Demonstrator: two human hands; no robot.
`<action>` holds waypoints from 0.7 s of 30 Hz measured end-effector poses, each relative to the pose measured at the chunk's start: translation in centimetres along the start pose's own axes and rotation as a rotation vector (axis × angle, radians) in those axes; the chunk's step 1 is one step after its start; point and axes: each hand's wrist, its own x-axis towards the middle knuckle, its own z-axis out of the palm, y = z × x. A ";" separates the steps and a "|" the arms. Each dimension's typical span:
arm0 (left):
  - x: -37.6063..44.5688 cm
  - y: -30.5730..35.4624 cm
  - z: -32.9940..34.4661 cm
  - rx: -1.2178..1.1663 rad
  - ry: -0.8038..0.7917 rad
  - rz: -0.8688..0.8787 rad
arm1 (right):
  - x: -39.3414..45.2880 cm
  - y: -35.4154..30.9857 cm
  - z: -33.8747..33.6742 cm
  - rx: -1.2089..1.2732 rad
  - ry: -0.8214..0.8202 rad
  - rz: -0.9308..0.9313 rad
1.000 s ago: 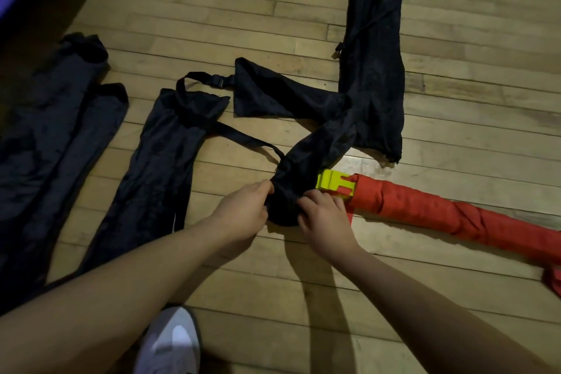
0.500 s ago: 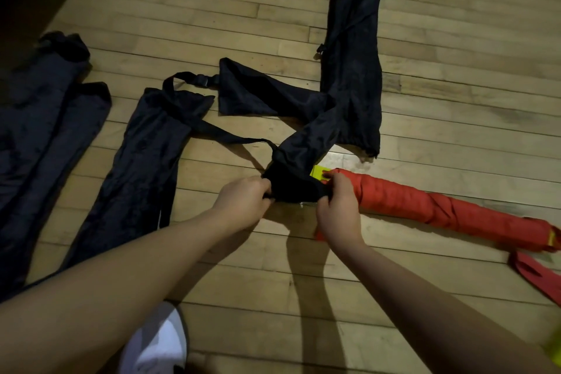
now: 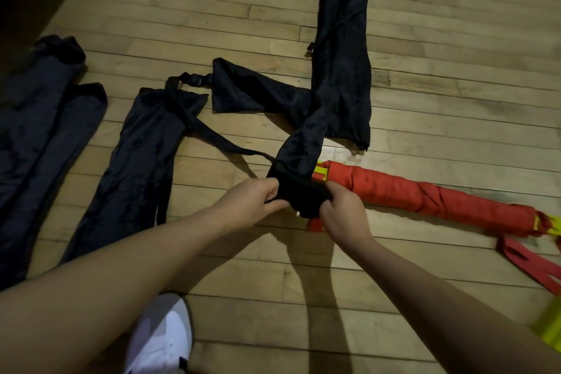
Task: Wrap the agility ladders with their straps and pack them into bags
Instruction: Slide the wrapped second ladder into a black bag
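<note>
On the pale wooden plank floor [image 3: 425, 297], the near end of the rolled red strap-wrapped agility ladder [image 3: 431, 194] was hidden behind the bunched mouth of a long black fabric bag [image 3: 300, 149]. That mouth was gripped by the curled left hand [image 3: 252, 203] and right hand [image 3: 343, 215]. The ladder's long axis ran rightward, its far end partly cut off.

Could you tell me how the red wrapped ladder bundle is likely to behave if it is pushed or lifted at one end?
The red ladder bundle looks like a long, tightly strapped cylinder, so it would probably roll sideways on the smooth wooden floor if nudged. Lifted at one end it should stay fairly stiff. Its loose red strap would likely trail limply.
</note>
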 end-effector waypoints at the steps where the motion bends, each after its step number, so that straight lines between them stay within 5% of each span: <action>1: 0.0 -0.2 -0.2 -0.051 0.032 -0.022 | 0.2 0.0 -0.1 0.100 0.038 0.099; 4: 0.0 -0.4 -1.1 -0.138 0.089 -0.053 | 0.5 0.2 -0.9 0.210 0.115 0.181; 6: -0.1 -0.1 -1.6 0.009 0.060 -0.001 | 0.5 0.0 -1.4 0.245 0.124 0.172; 16: 2.0 4.3 0.6 0.265 0.129 0.123 | 0.2 -0.6 -1.4 0.042 0.132 -0.063; 21: 2.4 3.8 0.0 0.001 0.251 0.067 | 0.1 0.1 -1.4 -0.097 0.128 -0.157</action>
